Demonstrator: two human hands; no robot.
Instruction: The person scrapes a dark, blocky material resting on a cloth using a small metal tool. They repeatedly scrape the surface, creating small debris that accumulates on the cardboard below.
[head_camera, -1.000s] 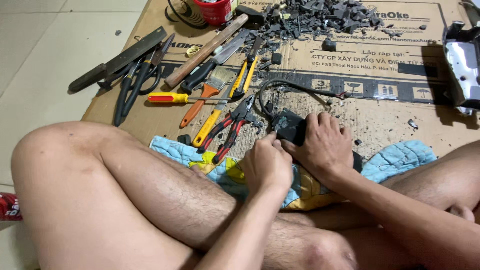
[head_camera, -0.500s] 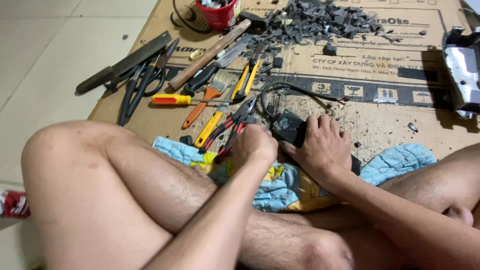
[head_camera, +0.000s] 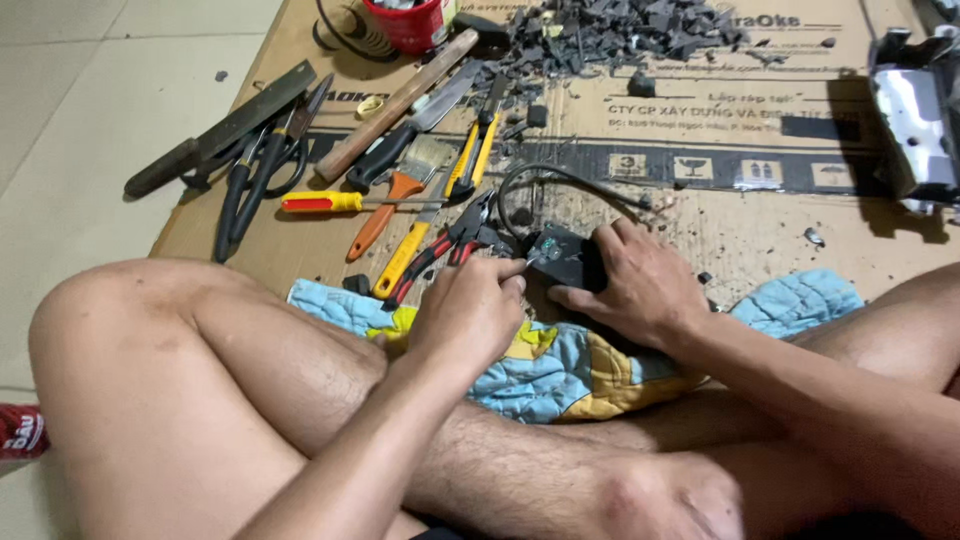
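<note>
A small black plastic box (head_camera: 570, 262) with a black cable (head_camera: 560, 180) sits clasped under the right hand (head_camera: 640, 285); the left hand (head_camera: 470, 310) is clenched, its fingers (head_camera: 505, 275) touching the box's near edge.

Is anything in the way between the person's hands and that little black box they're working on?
Nothing visible. The right hand already rests on the black box, and the left hand is at its near edge, pinching something thin against it. The pliers lie just to the left, clear of both hands.
</note>
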